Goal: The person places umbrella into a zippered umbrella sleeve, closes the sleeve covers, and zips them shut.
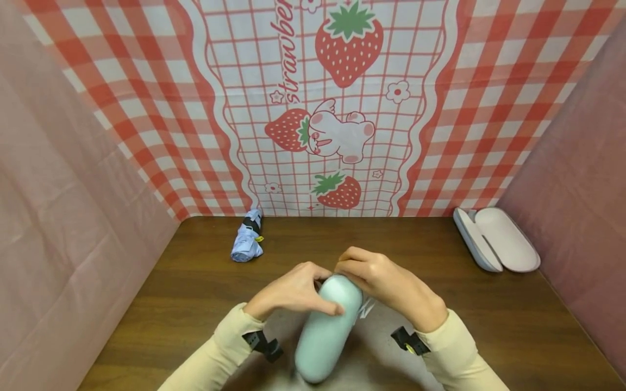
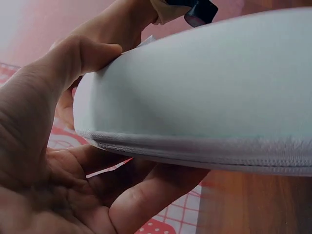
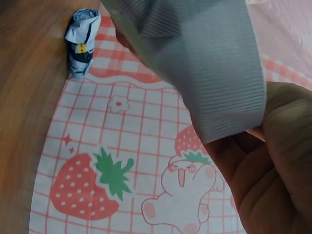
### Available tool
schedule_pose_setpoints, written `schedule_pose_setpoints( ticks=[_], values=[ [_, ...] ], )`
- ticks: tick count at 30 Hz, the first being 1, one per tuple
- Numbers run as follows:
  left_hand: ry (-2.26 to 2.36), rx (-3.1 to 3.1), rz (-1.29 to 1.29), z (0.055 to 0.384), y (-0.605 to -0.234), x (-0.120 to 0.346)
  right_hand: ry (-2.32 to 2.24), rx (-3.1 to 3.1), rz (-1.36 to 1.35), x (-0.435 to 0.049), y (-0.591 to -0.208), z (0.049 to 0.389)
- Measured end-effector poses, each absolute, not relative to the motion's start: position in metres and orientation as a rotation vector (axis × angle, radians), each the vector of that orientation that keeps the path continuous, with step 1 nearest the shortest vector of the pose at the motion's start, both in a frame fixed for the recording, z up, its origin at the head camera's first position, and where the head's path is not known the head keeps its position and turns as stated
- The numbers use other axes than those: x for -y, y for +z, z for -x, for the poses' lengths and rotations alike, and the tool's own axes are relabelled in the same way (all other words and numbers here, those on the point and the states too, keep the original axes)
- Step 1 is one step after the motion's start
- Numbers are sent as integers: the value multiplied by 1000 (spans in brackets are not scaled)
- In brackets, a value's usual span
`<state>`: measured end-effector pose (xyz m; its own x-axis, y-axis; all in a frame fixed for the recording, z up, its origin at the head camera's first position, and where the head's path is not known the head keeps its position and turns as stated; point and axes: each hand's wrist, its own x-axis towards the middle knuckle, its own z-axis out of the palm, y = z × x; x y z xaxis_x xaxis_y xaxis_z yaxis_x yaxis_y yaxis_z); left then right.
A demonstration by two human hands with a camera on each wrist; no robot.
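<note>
A long, rounded mint-green zippered case [image 1: 326,331] is tilted in front of me, its far end between both hands. My left hand [image 1: 295,290] grips it, thumb on the upper face and fingers beneath, as the left wrist view shows. A pale zipper band [image 2: 204,148] runs along the case's edge. My right hand [image 1: 379,277] has its fingers curled at the far end of the case, and its fingertips are hidden. Close to the right wrist camera, a grey ribbed strap [image 3: 224,78] hangs in front of those fingers.
A folded light-blue umbrella [image 1: 246,239] lies at the back left of the wooden table [image 1: 205,304]. At the back right stands an opened hard glasses case [image 1: 508,239]. A strawberry-print cloth [image 1: 323,81] hangs behind the table, with pink cloth at both sides.
</note>
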<state>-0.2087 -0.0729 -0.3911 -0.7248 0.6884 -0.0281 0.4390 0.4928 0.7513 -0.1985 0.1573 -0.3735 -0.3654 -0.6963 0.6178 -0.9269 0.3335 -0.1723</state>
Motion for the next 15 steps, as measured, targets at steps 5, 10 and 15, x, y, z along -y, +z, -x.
schedule_pose_setpoints(
  ticks=[5,10,15],
  values=[
    [1082,-2445,-909,209,-392,75,709,2150,-1402,-162,-374,199],
    [1073,-2462,-887,210,-395,77,702,2139,-1395,-165,-376,199],
    [1105,-2464,-862,210,-398,79,693,2140,-1372,-168,-379,198]
  ],
)
